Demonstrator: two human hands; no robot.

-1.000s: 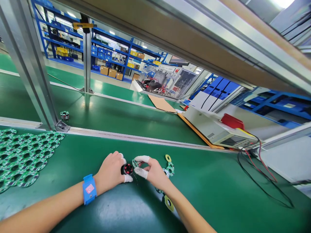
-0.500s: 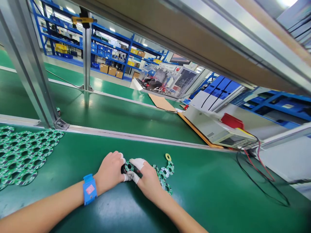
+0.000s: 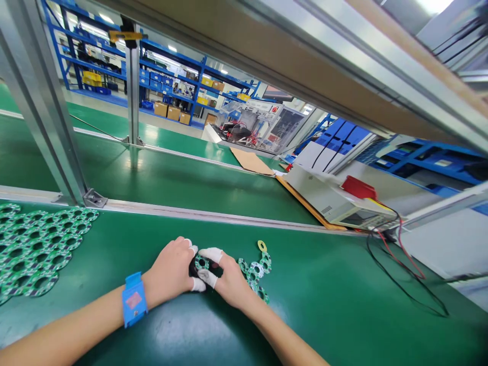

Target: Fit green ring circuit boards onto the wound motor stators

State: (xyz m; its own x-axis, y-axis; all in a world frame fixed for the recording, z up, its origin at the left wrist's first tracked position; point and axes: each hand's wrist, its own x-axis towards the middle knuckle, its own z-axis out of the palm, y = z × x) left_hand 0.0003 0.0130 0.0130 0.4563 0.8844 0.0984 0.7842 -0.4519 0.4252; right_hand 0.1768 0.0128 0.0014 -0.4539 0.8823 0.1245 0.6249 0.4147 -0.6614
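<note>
Between my hands is a small green ring-shaped circuit board, set against a dark part that my fingers mostly hide. My left hand curls around the dark part from the left, its thumb below the ring. From the right, the thumb and forefinger of my right hand grip the ring's edge, one above and one below. White finger cots cover several fingertips, and a blue wrist strap circles my left wrist. Right beside my right hand lie several loose ring boards and a yellow ring.
A sheet of many joined ring boards lies at the left on the green bench. An aluminium post and rail border the bench's far side. At right stand a beige instrument and black and red cables.
My right thumb and forefinger have spread a little farther apart around the ring board. My left thumb lies straighter below it. The whole view has shifted slightly.
</note>
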